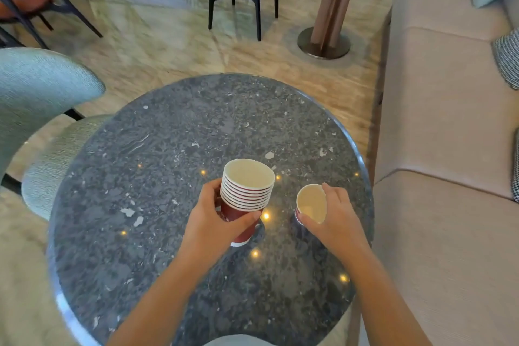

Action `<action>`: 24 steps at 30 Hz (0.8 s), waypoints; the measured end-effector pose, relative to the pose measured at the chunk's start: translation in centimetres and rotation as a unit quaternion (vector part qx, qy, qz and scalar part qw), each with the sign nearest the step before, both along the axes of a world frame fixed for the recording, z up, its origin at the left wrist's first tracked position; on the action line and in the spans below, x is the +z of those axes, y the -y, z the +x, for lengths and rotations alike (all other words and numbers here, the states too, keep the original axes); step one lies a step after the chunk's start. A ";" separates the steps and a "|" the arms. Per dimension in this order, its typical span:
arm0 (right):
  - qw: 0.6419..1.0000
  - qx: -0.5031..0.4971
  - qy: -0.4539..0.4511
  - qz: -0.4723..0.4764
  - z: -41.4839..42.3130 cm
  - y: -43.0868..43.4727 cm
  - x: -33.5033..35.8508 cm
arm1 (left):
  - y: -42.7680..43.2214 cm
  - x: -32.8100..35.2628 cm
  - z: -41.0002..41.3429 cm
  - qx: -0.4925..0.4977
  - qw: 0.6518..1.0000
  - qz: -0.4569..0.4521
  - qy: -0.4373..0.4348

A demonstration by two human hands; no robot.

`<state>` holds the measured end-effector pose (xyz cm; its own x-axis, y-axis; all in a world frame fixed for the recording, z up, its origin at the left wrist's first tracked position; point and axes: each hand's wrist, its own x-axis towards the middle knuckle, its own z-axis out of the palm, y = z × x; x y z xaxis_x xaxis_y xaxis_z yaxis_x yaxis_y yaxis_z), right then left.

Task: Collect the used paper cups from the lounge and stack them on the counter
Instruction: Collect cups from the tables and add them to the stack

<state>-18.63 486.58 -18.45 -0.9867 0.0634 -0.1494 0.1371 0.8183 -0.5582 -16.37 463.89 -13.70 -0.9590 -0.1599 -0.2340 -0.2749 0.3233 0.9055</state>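
Over the round stone table [168, 166]: a stack of cups [247, 188] in my left hand [213, 216], a single cup [310, 203] in my right hand [334, 219].

My left fingers [213, 185] curl round the lower part of the stack of cups, thumb in front, and the red stack tilts slightly; I cannot tell whether its base touches the table. Just to the right, my right fingers [330, 189] and thumb pinch the single cup at its rim, its open mouth facing up. A beige sofa [435, 121] lies beyond my right hand, and a pale green chair [36, 93] sits out past my left hand.
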 end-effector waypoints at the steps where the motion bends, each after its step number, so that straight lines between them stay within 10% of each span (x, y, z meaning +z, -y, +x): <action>1: 1.000 0.000 -0.004 -0.001 0.1 0.0 -0.1 | 0.1 -0.1 0.1 -0.003 1.000 -0.004 0.000; 24: 0.959 -0.051 -0.156 -0.233 2.5 -0.2 6.7 | 1.1 -0.1 1.9 -0.145 0.970 -0.176 -0.085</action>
<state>-16.13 486.81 -11.77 -0.9803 0.1601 0.1154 -0.0291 0.4610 -0.8869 -14.46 462.75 -13.77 -0.9955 0.0812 -0.0481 0.0178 0.6620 0.7493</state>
